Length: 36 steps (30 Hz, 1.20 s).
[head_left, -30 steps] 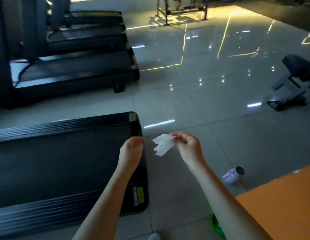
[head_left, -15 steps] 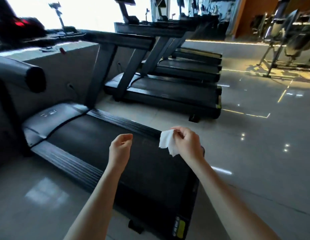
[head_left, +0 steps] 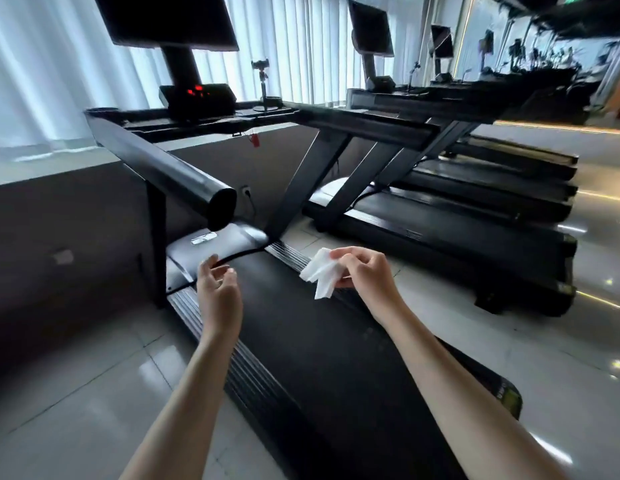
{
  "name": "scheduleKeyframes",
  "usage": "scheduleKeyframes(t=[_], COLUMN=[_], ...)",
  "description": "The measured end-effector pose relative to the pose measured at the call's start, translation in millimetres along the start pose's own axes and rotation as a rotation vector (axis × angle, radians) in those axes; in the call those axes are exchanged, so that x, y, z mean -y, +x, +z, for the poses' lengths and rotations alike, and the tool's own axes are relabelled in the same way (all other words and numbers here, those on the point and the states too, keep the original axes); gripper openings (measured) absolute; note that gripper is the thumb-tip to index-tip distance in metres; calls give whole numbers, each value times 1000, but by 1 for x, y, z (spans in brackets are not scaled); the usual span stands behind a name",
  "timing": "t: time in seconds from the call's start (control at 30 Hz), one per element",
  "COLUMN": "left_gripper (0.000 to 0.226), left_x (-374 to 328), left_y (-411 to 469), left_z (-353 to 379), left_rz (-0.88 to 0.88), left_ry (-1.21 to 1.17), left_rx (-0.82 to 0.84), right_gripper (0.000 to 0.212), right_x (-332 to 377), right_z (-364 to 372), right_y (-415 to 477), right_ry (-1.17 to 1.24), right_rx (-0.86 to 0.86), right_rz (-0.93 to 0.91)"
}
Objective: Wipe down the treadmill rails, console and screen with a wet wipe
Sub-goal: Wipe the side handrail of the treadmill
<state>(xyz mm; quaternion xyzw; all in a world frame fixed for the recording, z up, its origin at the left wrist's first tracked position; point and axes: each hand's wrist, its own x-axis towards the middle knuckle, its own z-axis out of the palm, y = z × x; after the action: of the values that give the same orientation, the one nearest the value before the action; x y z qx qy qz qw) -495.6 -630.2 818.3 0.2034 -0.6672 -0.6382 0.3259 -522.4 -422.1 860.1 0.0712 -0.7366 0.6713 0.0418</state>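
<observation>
right hand [head_left: 365,271] pinches wet wipe [head_left: 322,274] | left rail [head_left: 170,168] ahead

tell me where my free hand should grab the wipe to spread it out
Pinch the loose lower corner of the wipe, coming from the left with the empty left hand. The right hand pinches its right edge, so the free folds hang down and leftward, probably the easiest grip.

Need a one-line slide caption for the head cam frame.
Head view: right hand pinches a white wet wipe above the treadmill belt; left hand open, empty; rail and console ahead.
</observation>
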Motion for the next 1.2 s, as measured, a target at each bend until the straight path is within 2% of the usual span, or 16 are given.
scheduleKeyframes(t=[0.13,0.2,0.33,0.4,0.53,0.63,0.73,0.77,0.87,0.97,1.13,1.2], left_gripper=[46,50,52,49,43,48,49,47,45,52,49,48], left_x=[-22,-30,-40,-44,-53,-54,-49,-48,-49,-54,-63,-66], left_y=[28,42,72,83,99,109,111,111,109,107,104,101], left_z=[1,4,11,17,30,41,52,55,64,67,69,67], left_rz=[126,155,264,316,362,402,420,409,301,244,189,157], left_ry=[107,159,250,323,467,561,556,539,536,541,536,520], left_rx=[-15,-12,-52,-78,-218,-346,-439,-464,-555,-558,-507,-508], right_gripper=[15,17,31,25,26,24,7,8,21,29,31,30], right_x=[0,1,10,15,24,22,19,21,31,50,86,93], right_z=[28,42,66,76,97,114,130,135,149,160,175,181], right_y=[31,47,77,95,131,159,191,201,233,253,263,257], right_ry=[-117,-181,-136,-96,17,125,169,168,154,197,384,353], right_rx=[16,28,71,118,184,246,259,273,404,607,823,921], right_rz=[-84,-131,-135,-143,-193,-227,-275,-275,-141,12,251,317])
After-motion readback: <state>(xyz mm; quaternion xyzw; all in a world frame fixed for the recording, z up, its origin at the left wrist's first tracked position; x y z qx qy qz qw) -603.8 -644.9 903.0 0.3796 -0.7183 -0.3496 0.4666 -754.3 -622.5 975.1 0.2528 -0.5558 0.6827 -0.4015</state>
